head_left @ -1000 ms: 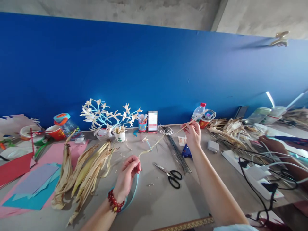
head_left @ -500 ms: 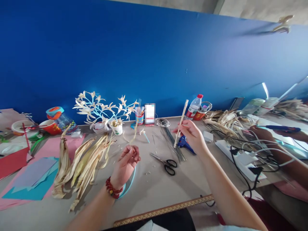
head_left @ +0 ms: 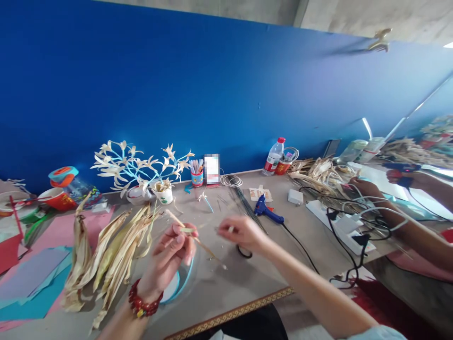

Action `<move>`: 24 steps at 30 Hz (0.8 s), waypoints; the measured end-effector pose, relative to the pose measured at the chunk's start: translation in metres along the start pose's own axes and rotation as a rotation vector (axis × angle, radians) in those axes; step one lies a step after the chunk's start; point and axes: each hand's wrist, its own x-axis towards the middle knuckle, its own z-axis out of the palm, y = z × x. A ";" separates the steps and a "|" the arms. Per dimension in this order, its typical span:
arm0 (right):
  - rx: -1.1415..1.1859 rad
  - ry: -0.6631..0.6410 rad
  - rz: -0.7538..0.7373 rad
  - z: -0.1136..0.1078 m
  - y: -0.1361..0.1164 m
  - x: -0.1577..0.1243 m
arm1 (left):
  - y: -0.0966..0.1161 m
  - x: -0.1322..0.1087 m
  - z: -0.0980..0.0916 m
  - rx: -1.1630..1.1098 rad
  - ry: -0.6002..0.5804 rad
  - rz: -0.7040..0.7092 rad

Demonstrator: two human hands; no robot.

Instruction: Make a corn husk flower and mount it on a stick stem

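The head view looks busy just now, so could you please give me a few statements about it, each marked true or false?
1. The person's left hand holds a thin pale stick. True.
2. The person's right hand grips the blue glue gun. False: the gun lies on the table, apart from the hand.
3. The plastic bottle has a red cap. True.
4. The red bead bracelet is on the right wrist. False: it is on the left wrist.
5. The dried husks lie between the two hands. False: they lie to the left of the left hand.
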 end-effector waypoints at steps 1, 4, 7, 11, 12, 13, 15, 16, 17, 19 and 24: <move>-0.085 0.035 0.054 -0.016 0.018 0.009 | 0.006 -0.002 -0.003 -0.014 0.043 0.010; -0.269 0.091 0.206 -0.057 0.075 0.036 | 0.021 -0.006 -0.010 -0.027 0.141 0.032; -0.391 0.037 0.276 -0.067 0.118 0.054 | 0.027 -0.011 -0.010 -0.020 0.148 0.067; -0.445 -0.005 0.292 -0.049 0.144 0.061 | 0.025 -0.013 -0.008 -0.055 0.127 0.072; -0.442 0.003 0.290 -0.045 0.147 0.062 | 0.025 -0.013 -0.009 -0.060 0.122 0.070; -0.433 0.017 0.288 -0.043 0.149 0.064 | 0.024 -0.013 -0.010 -0.061 0.117 0.070; -0.397 0.058 0.287 -0.045 0.152 0.068 | 0.024 -0.013 -0.013 -0.055 0.109 0.077; -0.373 0.082 0.289 -0.049 0.153 0.072 | 0.024 -0.013 -0.014 -0.053 0.104 0.081; -0.345 0.110 0.290 -0.055 0.152 0.076 | 0.024 -0.013 -0.016 -0.053 0.098 0.086; -0.280 0.176 0.287 -0.070 0.149 0.087 | 0.024 -0.013 -0.018 -0.063 0.080 0.092; -0.071 0.354 0.236 -0.118 0.125 0.118 | 0.024 -0.015 -0.016 -0.070 0.017 0.087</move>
